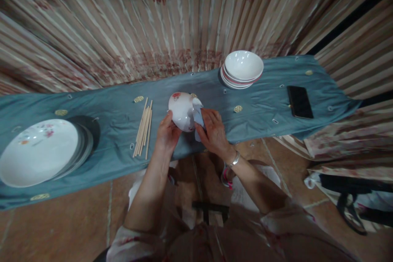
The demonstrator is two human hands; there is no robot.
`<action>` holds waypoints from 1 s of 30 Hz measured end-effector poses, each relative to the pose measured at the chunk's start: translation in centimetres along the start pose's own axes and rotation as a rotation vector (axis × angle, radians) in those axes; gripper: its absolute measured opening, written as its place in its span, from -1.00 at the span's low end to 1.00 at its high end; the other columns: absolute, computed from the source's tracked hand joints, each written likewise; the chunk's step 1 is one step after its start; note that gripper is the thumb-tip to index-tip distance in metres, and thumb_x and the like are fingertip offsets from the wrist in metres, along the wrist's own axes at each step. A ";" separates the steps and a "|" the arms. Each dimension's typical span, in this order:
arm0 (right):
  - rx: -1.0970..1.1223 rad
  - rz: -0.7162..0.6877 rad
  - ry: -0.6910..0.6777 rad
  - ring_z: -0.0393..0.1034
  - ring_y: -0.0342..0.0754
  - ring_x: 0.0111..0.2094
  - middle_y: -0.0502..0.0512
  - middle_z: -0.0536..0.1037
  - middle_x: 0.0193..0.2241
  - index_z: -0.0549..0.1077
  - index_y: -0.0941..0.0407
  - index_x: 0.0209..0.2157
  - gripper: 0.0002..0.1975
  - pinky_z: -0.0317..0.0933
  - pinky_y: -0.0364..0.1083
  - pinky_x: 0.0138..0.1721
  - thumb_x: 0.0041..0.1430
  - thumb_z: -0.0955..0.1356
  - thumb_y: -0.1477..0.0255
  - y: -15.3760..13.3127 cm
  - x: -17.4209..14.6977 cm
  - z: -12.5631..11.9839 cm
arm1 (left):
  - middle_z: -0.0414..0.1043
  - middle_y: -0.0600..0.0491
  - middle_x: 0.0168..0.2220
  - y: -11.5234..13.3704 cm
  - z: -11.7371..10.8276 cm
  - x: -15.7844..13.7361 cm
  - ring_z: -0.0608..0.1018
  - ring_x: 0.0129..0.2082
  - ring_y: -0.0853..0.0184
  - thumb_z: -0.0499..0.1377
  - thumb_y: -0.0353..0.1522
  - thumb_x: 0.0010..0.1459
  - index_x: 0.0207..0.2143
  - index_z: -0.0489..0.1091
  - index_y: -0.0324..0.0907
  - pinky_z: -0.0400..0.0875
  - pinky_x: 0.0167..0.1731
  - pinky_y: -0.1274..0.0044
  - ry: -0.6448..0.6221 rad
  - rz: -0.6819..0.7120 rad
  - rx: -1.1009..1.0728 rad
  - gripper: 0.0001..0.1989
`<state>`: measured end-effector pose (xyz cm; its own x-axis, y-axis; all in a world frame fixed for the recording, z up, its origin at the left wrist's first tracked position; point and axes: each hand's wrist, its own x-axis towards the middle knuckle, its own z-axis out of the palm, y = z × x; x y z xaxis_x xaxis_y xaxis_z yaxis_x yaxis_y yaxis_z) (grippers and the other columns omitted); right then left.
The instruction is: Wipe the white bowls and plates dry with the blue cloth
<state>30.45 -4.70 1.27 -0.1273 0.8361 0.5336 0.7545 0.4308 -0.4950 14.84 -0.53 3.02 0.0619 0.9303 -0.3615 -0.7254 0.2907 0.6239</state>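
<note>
The light is dim, with small glints on the stacked bowls (pixel 244 65) and plates (pixel 39 155). A dark shadow falls right of the plates; wide-angle distortion stretches the softly blurred curtain (pixel 184 16) outward.

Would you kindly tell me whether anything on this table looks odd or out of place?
The black phone-like device at right on the blue tablecloth looks slightly odd alongside stacked bowls and chopsticks; no spill or damage is visible.
</note>
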 end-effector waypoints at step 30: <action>0.040 0.179 0.000 0.27 0.22 0.27 0.47 0.37 0.22 0.18 0.26 0.33 -0.37 0.19 0.25 0.28 0.43 0.17 0.13 1.5 1.6 -0.3 | 0.66 -0.16 -0.19 -1.7 1.4 -1.3 0.62 0.04 0.12 0.26 -0.32 0.22 -0.12 0.54 -0.33 0.50 0.06 0.36 -0.047 -0.008 0.105 -0.74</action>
<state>31.58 -2.85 1.59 0.0071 0.9004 0.4349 0.7390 0.2883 -0.6089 16.93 -1.93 3.39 0.1013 0.9368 -0.3348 -0.6489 0.3173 0.6916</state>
